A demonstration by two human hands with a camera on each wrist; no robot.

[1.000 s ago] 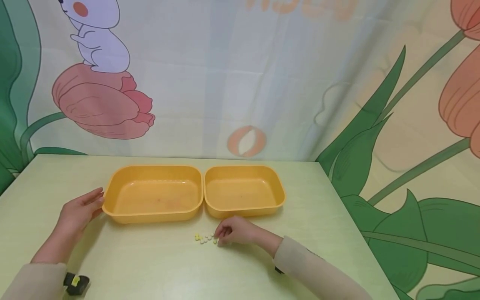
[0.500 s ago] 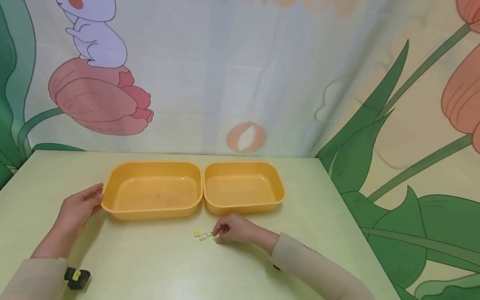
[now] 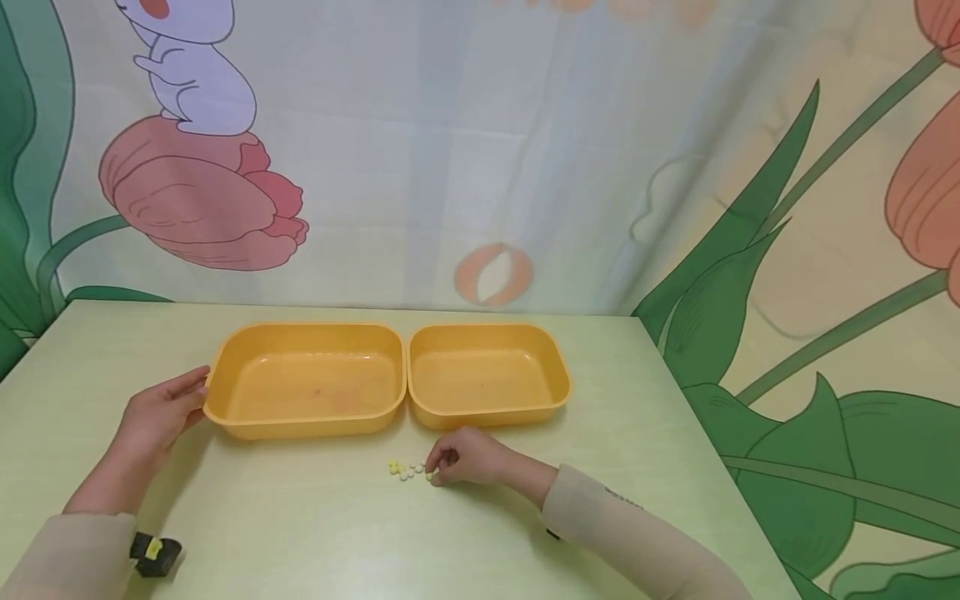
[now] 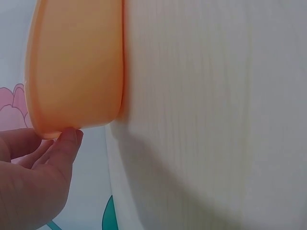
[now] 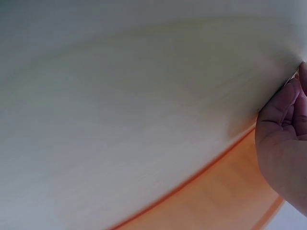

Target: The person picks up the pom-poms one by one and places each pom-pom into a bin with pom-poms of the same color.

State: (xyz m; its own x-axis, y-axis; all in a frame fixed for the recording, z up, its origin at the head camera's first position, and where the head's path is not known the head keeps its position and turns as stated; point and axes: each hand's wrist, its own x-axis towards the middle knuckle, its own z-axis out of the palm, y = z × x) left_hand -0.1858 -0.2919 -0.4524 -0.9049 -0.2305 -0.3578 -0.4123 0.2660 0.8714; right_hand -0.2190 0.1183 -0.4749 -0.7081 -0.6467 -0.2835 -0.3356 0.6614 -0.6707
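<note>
Pellets [image 3: 410, 472], nr 2 adj. yel. trays [image 3: 307, 385]

The larger tray [image 3: 303, 383] and smaller tray [image 3: 483, 383] are plain yellow-orange, the small pieces [image 3: 394, 468] yellow and white. The table [image 3: 315, 525] is pale yellow-green, faintly wood-grained; the sleeves [image 3: 622, 527] are beige. The backdrop [image 3: 367, 175] carries pink and coral tulips [image 3: 191, 204] and green leaves [image 3: 708, 321].

The pieces [image 3: 411, 472] by the right grip [image 3: 468, 457] are too small to identify; whether it pinches one, unclear

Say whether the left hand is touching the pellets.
No, the left hand touches the larger tray, well apart from the pellets.
</note>
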